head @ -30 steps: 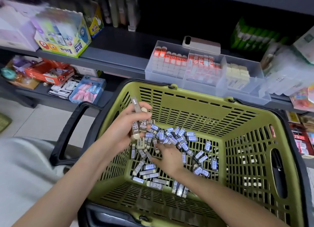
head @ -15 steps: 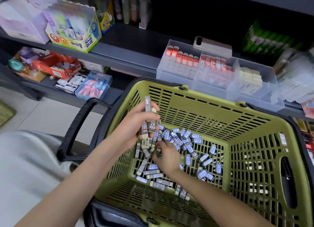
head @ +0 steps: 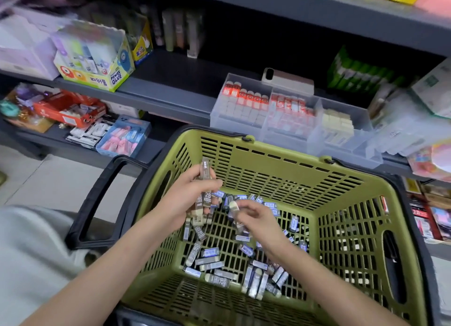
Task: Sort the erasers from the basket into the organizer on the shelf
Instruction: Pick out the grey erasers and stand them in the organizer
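Observation:
A green plastic basket (head: pixel 275 164) holds several loose erasers (head: pixel 212 252) in grey and blue sleeves on its floor. My left hand (head: pixel 188 199) grips a bundle of grey 2B erasers (head: pixel 205 179) above the basket's left side. My right hand (head: pixel 256 218) hovers just right of it and pinches one eraser (head: pixel 234 207) with a pale end. The clear organizer (head: pixel 292 135) stands on the shelf just behind the basket, its compartments filled with red-and-white and cream erasers.
A black basket handle (head: pixel 97 199) sticks out at the left. A phone (head: pixel 288 80) lies behind the organizer. A glue box (head: pixel 97 64) sits on the shelf at the left; a lower shelf carries a blue tray (head: pixel 124 138) and red boxes. Blurred packets crowd the right.
My right hand has risen from the pile with one eraser pinched in its fingers and moved toward my left hand. The view has shifted, so the basket sits lower and further right.

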### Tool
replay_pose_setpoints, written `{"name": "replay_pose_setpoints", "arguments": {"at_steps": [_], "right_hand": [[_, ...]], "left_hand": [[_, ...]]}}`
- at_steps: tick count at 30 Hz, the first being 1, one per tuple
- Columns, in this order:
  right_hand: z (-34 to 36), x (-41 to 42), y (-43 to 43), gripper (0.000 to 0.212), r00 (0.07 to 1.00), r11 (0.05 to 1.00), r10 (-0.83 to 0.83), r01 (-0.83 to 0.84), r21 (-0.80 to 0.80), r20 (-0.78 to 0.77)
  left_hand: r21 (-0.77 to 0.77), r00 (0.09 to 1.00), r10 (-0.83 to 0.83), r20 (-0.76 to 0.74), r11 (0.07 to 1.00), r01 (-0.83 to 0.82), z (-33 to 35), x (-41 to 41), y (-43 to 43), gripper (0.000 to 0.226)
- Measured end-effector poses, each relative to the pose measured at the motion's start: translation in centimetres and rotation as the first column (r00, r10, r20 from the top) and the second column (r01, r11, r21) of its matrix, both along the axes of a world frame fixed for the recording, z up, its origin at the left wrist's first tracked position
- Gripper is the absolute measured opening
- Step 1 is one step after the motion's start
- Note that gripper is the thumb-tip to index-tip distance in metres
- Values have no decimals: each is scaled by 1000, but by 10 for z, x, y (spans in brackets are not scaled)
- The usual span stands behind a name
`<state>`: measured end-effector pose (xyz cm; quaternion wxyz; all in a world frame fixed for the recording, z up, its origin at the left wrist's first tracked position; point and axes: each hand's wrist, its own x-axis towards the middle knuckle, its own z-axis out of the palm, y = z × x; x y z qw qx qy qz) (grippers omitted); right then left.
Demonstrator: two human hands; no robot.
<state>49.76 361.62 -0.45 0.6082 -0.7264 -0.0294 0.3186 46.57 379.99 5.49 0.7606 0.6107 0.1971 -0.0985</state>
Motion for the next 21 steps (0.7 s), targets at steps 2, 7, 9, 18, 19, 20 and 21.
{"name": "replay_pose_setpoints", "arguments": {"at_steps": [2,7,9,18,19,20,21], "right_hand": [[35,8,-8,16,998,980,-20,31,196,-62],[91,20,-17,21,985,882,98,-20,471,-141],[102,23,-18,21,986,851,101,-16,524,-134],[134,61,-21,23,997,899,-80,80,430,-19],[137,71,-19,20,992,928,-115,88,362,56],[140,80,-15,17,980,955,-141,98,280,139],[143,90,-10,13,964,969,-165,120,215,207]], "left_hand": [[-27,1000,-18,-17,999,17,3,3,-3,16],[-288,997,-39,65,956,56,19,22,-26,20],[-399,993,43,110,917,5,26,32,-37,24],[-463,919,305,250,871,-164,50,72,-28,21],[-460,911,320,261,871,-174,52,75,-22,20],[-445,900,334,280,876,-187,53,79,-15,20],[-424,887,349,303,883,-202,54,83,-8,19]]}}
